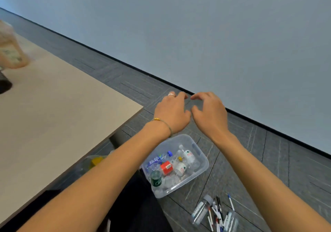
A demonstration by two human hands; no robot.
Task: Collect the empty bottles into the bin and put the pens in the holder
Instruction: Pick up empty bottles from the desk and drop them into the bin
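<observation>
- Two hands are raised side by side above the floor, palms down, holding nothing. The left hand (172, 111) has loosely bent, released fingers, a ring on one of them and a thin bracelet at the wrist. The right hand (209, 113) sits just beside it, thumbs nearly touching, its fingers likewise relaxed and slightly curled around nothing.
- One clear plastic bin (203, 167) stands on the grey carpet floor (268, 160), below the forearms and near the corner of the worktop (53, 115).
- Several bottles (188, 157) lie inside the bin, heaped on their sides; among them one with a red label (166, 167), one with a green label (156, 179) and one with a blue cap.
- Two more clear bottles lie on the floor outside the bin, toward the lower edge of view: one with a grey cap (201, 209), another (231, 222) partly cut off by the frame.
- Numerous pens (217, 213) lie scattered in a loose pile on the floor between those two bottles; one white pen (231, 202) lies slightly apart from the pile.
- A blurred, pale bag-like item (10, 50) and a dark object (4, 84) rest at the far left of the worktop; neither can be identified.
</observation>
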